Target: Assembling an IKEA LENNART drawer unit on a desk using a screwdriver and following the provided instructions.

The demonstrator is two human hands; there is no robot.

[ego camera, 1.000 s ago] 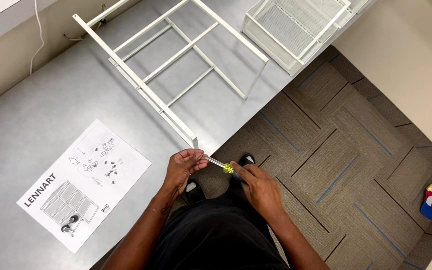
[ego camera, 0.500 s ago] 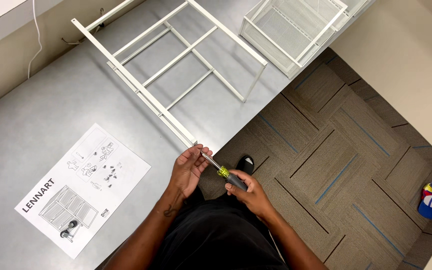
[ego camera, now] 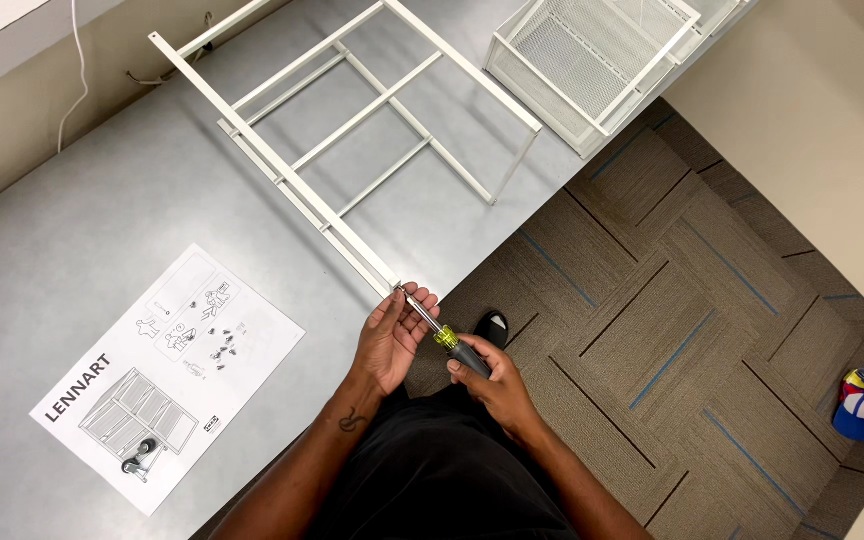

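Observation:
A white metal frame (ego camera: 352, 130) of thin bars lies flat on the grey table (ego camera: 102, 220), one long bar ending at the table's front edge. My right hand (ego camera: 492, 385) grips the grey and yellow handle of a screwdriver (ego camera: 442, 335). The tool's tip meets the end of that long bar (ego camera: 395, 287). My left hand (ego camera: 392, 335) pinches the screwdriver's metal shaft just behind the tip, right by the bar's end.
A white assembly leaflet (ego camera: 167, 370) lies on the table at the left, with a small dark castor (ego camera: 137, 462) on its corner. White mesh baskets (ego camera: 602, 60) stand at the table's far right. A blue cap (ego camera: 860, 403) lies on the patterned carpet.
The screwdriver and both hands have moved up to the end of the frame's long bar. My left hand now steadies the shaft at the tip.

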